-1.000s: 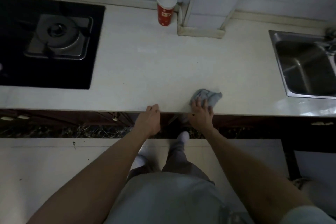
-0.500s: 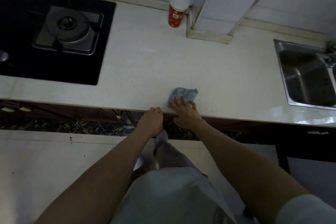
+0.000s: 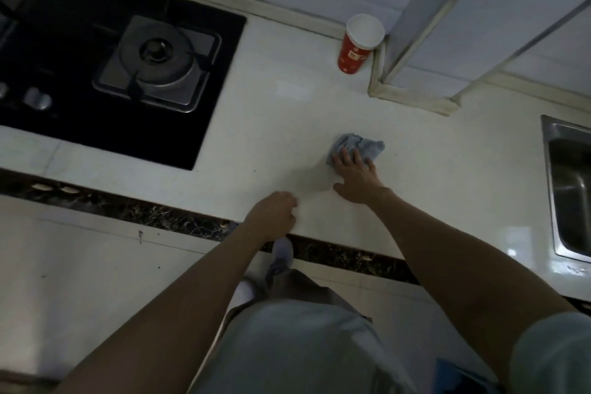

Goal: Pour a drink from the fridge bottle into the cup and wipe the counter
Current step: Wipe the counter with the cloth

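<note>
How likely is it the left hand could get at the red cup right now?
Probably yes: the left hand holds nothing, and only bare counter lies between it and the red cup.

A soft, crumpled blue-grey cloth (image 3: 359, 144) is lying on a pale, smooth, stone-look counter (image 3: 281, 137) that is showing a faint sheen. Left of the cloth, a glossy black glass hob (image 3: 70, 41) is carrying a dull brushed-metal burner (image 3: 160, 64). Behind the cloth, a red paper cup (image 3: 353, 54) is showing a matt white inside. Right of the cloth, a polished steel sink (image 3: 567, 201) is catching the light.
</note>
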